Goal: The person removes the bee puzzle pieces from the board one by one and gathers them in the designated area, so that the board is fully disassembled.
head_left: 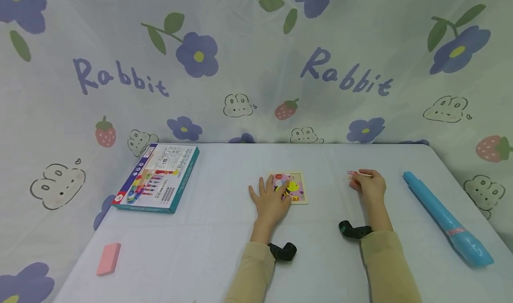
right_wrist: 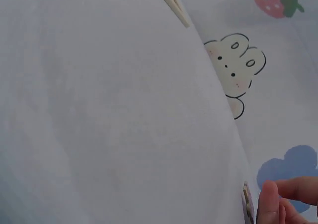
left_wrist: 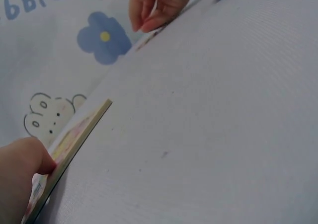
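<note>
A small square picture board (head_left: pixel 298 198) with a yellow-and-pink cartoon design and a pale wooden rim lies on the white table. My left hand (head_left: pixel 270 202) rests over its left part with fingers spread. In the left wrist view, the thumb (left_wrist: pixel 25 159) touches the edge of the board (left_wrist: pixel 84 134). Farther right, my right hand (head_left: pixel 370 189) pinches a small flat pink-and-white patterned piece (head_left: pixel 351 174) close to the tabletop. Seen from the right wrist, this piece (right_wrist: pixel 247 201) appears edge-on beside the fingertips; its full shape is hidden.
A boxed set with a teal side (head_left: pixel 160 178) lies at the back left. Nearer the front left is a pink block (head_left: pixel 108 259). A long blue wrapped object (head_left: pixel 445 218) lies along the right side. Behind the table hangs a patterned cloth (head_left: pixel 248 62).
</note>
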Demonstrator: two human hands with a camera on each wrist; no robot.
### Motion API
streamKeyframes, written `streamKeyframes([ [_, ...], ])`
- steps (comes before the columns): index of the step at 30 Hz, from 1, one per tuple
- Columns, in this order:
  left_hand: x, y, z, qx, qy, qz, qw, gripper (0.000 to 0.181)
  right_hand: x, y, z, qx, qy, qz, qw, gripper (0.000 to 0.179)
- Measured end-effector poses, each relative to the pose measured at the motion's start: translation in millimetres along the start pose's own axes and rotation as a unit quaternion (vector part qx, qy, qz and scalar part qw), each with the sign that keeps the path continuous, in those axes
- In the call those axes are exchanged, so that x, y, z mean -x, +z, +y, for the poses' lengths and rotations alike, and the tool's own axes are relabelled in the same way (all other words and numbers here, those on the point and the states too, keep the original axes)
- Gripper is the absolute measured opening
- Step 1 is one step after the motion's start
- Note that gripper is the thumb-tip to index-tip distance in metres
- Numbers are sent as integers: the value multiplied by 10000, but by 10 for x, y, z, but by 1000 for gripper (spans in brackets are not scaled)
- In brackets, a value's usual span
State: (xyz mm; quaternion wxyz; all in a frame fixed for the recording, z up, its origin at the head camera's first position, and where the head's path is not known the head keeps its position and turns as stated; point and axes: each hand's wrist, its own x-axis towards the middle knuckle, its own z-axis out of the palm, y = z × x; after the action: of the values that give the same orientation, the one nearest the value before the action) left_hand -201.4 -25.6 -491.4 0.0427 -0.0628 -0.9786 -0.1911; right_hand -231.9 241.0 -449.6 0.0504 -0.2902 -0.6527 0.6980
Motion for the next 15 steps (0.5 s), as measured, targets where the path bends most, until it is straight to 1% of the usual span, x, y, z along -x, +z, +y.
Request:
streamKeyframes([
  [3,-8,-1,0,34,-42,8,10000,47,40,51,-38,98,-88,-129,9998,43],
  [5,-12,-1,-1,106,-84,29,9999,47,76,110,-65,146,-228,-224,9994,43],
  [11,-13,-4,-8,417,-165,433,9981,45,192,348,-102,110,-429,-631,9970,40],
  [15,-20,-16,-10,496,-330,677,9959,45,241,491,-67,281,-511,-949,9938,42],
])
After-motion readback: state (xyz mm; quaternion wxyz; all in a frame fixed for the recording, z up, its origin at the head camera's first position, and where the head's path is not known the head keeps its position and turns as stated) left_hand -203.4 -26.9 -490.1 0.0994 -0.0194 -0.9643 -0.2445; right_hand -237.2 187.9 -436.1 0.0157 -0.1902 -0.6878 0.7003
